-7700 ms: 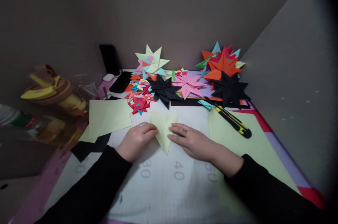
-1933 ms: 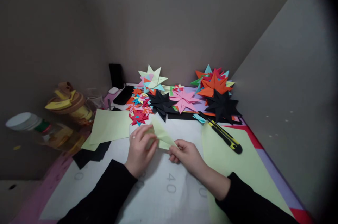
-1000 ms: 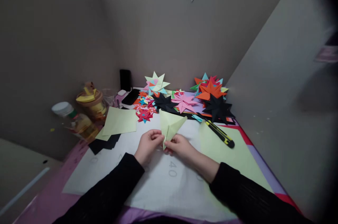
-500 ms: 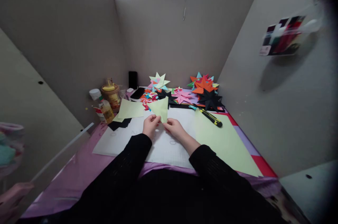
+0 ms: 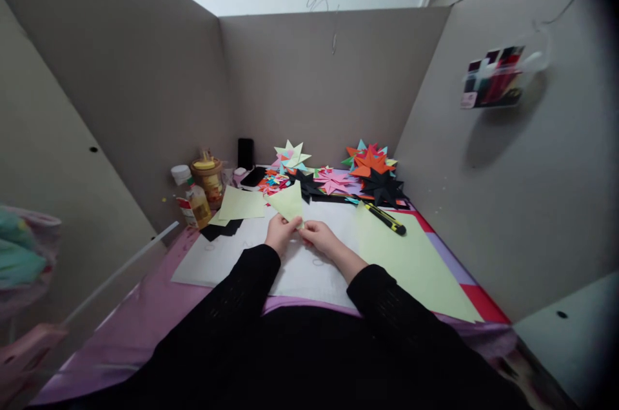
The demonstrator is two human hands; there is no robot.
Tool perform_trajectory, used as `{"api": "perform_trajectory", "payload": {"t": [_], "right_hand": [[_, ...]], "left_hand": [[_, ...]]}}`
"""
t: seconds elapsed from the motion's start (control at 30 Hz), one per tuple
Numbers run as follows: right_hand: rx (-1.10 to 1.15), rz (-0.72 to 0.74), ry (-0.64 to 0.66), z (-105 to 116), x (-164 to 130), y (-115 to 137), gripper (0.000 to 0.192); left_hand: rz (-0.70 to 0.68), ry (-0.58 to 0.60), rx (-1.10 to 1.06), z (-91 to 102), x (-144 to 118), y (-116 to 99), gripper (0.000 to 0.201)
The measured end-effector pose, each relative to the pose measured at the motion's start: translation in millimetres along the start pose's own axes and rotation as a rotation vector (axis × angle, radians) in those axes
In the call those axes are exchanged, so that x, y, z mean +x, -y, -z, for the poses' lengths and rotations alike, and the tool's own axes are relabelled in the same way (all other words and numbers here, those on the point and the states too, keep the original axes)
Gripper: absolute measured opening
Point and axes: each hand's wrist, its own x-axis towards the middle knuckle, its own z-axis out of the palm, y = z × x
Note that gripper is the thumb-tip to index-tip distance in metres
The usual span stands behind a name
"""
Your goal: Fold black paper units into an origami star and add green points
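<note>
A pale green folded paper piece (image 5: 289, 202) was held just above the counter (image 5: 145, 307), pinched at its lower corner between the fingers of the left hand (image 5: 279, 234) and those of the right hand (image 5: 316, 236), its pointed body standing up and away from the person. The piece was judged to be part-made: creases had been set into a tapered form, yet it had not been joined to anything, and nothing like the finished stars was seen in the hands. Below it lay a white ruled mat (image 5: 232, 258), with a flat pale green sheet (image 5: 242, 204) to the left over black paper scraps (image 5: 220, 229) and a larger pale green sheet (image 5: 411, 255) to the right, both unfolded, so more stock appeared to be left. A yellow-and-black utility knife (image 5: 385, 218) lay on the large sheet's far edge. Farther back, completed paper stars (image 5: 333, 179) in many colours were heaped against the cardboard partition (image 5: 309, 87), and bottles (image 5: 198, 194) were stood at the left.
</note>
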Motion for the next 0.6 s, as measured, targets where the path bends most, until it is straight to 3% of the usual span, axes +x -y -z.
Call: {"api": "perform_trajectory", "payload": {"t": [0.37, 0.6], "right_hand": [[0.029, 0.008, -0.002, -0.2, -3.8, 5.1, 0.016], [0.06, 0.092, -0.127, 3.1, 1.2, 5.2, 0.017]], "left_hand": [[0.022, -0.04, -0.065, 7.3, 5.7, 5.4, 0.041], [-0.009, -0.06, -0.074, 11.4, 8.4, -3.7, 0.043]]}}
